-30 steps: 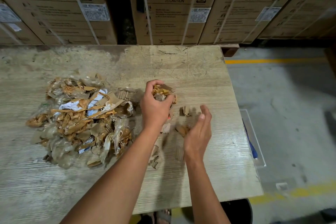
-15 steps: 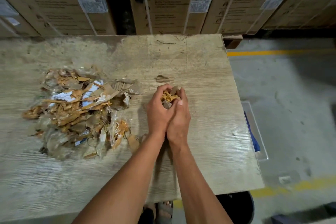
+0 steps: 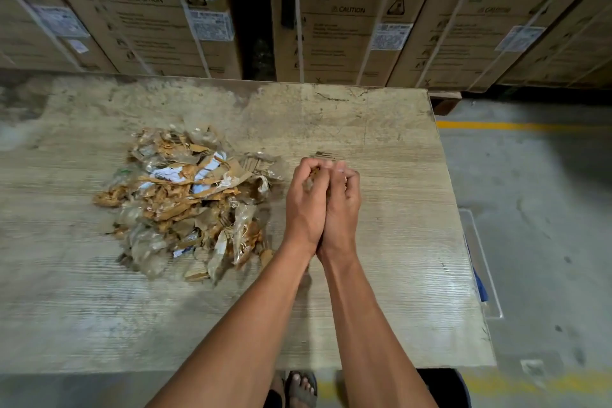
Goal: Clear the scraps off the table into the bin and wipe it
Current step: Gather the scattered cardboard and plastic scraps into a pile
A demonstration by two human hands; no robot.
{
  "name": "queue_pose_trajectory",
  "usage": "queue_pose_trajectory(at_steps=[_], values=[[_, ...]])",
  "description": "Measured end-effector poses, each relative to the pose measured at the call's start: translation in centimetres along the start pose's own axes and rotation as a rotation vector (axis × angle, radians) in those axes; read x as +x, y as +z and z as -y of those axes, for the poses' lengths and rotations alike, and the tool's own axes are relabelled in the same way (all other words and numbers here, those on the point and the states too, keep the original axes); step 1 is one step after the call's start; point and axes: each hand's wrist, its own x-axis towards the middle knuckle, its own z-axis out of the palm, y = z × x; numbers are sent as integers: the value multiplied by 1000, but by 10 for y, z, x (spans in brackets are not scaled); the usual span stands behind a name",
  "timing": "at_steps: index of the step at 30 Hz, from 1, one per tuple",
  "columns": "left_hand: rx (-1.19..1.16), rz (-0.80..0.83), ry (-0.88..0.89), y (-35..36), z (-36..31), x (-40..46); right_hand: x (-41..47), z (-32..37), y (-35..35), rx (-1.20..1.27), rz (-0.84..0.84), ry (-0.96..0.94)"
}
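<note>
A pile of torn cardboard, brown tape and clear plastic scraps point(image 3: 188, 199) lies left of centre on the worn wooden table point(image 3: 397, 242). My left hand point(image 3: 306, 205) and my right hand point(image 3: 341, 205) are pressed side by side just right of the pile, fingers curled round a small handful of scraps point(image 3: 314, 174) that barely shows between them. One small corrugated scrap point(image 3: 326, 155) lies on the table just beyond my fingertips. A dark round object point(image 3: 440, 387), possibly the bin, shows under the table's near right corner.
Large strapped cardboard boxes point(image 3: 347, 10) stand against the table's far edge. A clear plastic tray with something blue in it point(image 3: 480, 275) sits on the floor along the table's right edge. Concrete floor with yellow lines lies to the right. My sandalled foot point(image 3: 299, 387) is below.
My right hand swept in from the right and closed against my left, cupping the loose scraps between them. The view then tilted up; the hands stay together.
</note>
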Motion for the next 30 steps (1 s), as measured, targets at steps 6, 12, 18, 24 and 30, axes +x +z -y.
queue_pose_trajectory(at_steps=[6, 12, 18, 24, 30], values=[[4, -121, 4, -27, -49, 10, -7, 36, 46, 16, 89, -17], [1, -277, 118, -79, -97, 24, -18, 48, 115, -22, 192, -58], [119, -361, 173, -148, -119, 52, -22, 31, 192, -114, 189, -52], [431, -373, 228, -200, -92, 71, -21, -8, 220, -366, 151, -135], [815, -269, 112, -222, -51, 78, -9, -63, 210, -600, 242, -337]])
